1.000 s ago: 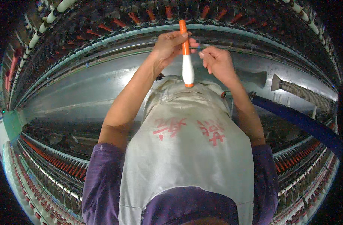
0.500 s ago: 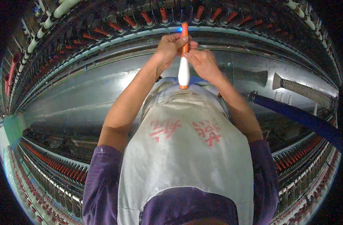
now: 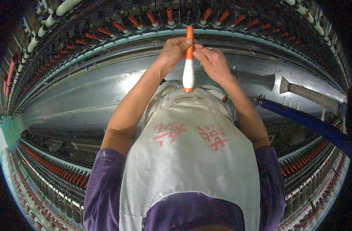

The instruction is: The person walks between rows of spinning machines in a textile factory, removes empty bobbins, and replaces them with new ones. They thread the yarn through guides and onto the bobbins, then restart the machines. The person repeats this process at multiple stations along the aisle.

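A spinning bobbin (image 3: 188, 73) stands out in front of my apron, its long orange tube bare at the top and white yarn wound round the lower part. My left hand (image 3: 175, 53) pinches the orange tube, with the thumb across its front. On the other side, my right hand (image 3: 214, 63) is closed, thumb and fingertips together right by the tube. Whatever those fingertips hold, perhaps thread, is too fine to make out.
Beyond my hands runs a curved row of orange tubes (image 3: 170, 16) on a spinning frame's rail (image 3: 160, 35). To the right are a ribbed grey hose with a flared nozzle (image 3: 312, 93) and a dark blue hose (image 3: 299, 117). Another spindle row (image 3: 54, 163) lies behind me.
My right hand has drawn slightly up and off the tube's side. The bobbin sits slightly lower, and a blue light by its top no longer shows.
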Tool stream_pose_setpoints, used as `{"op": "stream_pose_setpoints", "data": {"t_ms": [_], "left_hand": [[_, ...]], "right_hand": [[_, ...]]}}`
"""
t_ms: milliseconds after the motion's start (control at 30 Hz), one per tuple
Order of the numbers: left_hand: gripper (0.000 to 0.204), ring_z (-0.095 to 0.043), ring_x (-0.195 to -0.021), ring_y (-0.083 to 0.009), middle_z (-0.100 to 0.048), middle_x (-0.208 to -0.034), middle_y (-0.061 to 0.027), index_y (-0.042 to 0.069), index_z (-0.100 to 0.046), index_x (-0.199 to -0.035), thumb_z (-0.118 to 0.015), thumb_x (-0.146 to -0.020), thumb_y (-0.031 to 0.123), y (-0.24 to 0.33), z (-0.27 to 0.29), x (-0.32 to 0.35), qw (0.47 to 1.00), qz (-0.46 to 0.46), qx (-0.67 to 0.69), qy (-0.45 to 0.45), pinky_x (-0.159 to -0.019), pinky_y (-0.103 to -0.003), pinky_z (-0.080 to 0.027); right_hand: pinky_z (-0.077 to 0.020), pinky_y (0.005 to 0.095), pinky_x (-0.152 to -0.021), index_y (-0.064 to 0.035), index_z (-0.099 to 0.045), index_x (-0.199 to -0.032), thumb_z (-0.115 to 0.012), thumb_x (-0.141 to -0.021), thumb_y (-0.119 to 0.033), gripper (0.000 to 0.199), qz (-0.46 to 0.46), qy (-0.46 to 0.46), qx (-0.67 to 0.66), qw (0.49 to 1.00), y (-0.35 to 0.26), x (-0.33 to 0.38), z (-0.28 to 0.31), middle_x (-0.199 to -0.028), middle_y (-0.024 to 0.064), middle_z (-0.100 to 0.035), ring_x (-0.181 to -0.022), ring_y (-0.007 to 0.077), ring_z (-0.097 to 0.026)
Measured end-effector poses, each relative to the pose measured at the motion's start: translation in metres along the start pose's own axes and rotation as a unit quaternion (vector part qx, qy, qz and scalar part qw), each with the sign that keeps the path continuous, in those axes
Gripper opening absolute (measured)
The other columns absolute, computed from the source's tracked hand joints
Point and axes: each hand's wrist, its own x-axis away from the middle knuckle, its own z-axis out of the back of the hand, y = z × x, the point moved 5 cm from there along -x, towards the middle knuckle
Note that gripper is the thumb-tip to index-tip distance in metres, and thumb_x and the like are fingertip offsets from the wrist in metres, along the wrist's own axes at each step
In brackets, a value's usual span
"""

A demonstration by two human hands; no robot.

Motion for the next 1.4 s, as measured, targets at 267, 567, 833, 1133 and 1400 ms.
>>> {"op": "stream_pose_setpoints", "data": {"t_ms": [267, 567, 833, 1133, 1400], "left_hand": [[0.022, -0.064, -0.081, -0.0195, -0.066, -0.092, -0.0172, -0.005, -0.058, -0.1, -0.054, -0.093, 0.016, -0.006, -0.001, -0.005, 0.999, 0.002, 0.038, -0.031, -0.075, -0.033, -0.053], [0.024, -0.065, -0.069, -0.0166, -0.066, -0.08, -0.0109, -0.002, -0.059, -0.093, -0.066, -0.085, 0.02, -0.001, 0.012, -0.004, 0.991, -0.005, -0.112, 0.073, -0.06, -0.027, -0.052], [0.024, -0.065, -0.08, -0.0225, -0.065, -0.093, -0.0175, -0.007, -0.054, -0.102, -0.048, -0.095, 0.016, -0.004, 0.016, -0.001, 1.0, -0.008, 0.003, 0.029, -0.076, -0.035, -0.055], [0.032, -0.061, -0.1, -0.0289, -0.06, -0.108, -0.0239, -0.01, -0.047, -0.116, -0.042, -0.097, 0.016, 0.01, 0.013, 0.002, 0.993, -0.024, 0.093, -0.065, -0.093, -0.039, -0.048], [0.039, -0.056, -0.111, -0.0318, -0.053, -0.121, -0.0251, -0.01, -0.043, -0.123, -0.042, -0.097, 0.018, 0.008, 0.027, 0.013, 0.978, -0.017, 0.185, -0.099, -0.099, -0.041, -0.045]], "right_hand": [[-0.0437, 0.0329, -0.049, -0.0035, -0.063, -0.089, -0.057, -0.087, -0.016, 0.014, -0.006, -0.031, 0.073, 0.997, 0.005, 0.002, -0.016, -0.061, 0.0112, -0.056, -0.049, 0.0209, -0.054], [-0.0412, 0.0249, -0.044, -0.0007, -0.061, -0.086, -0.054, -0.089, -0.009, 0.012, -0.022, 0.075, -0.104, 0.992, -0.002, -0.006, 0.005, -0.063, 0.0047, -0.058, -0.048, 0.0084, -0.051], [-0.0429, 0.0276, -0.046, -0.0009, -0.063, -0.082, -0.056, -0.089, -0.016, 0.018, -0.022, 0.007, -0.078, 0.997, -0.003, -0.005, -0.007, -0.061, 0.0062, -0.059, -0.049, 0.0134, -0.054], [-0.0442, 0.035, -0.052, -0.0013, -0.062, -0.085, -0.054, -0.089, -0.019, 0.02, 0.066, -0.027, 0.082, 0.994, -0.021, -0.013, -0.02, -0.066, 0.015, -0.059, -0.055, 0.0284, -0.057], [-0.0418, 0.0287, -0.046, -0.0006, -0.062, -0.084, -0.053, -0.087, -0.01, 0.013, -0.087, -0.039, -0.127, 0.987, -0.009, -0.005, -0.014, -0.061, 0.0035, -0.055, -0.051, 0.01, -0.052]]}}
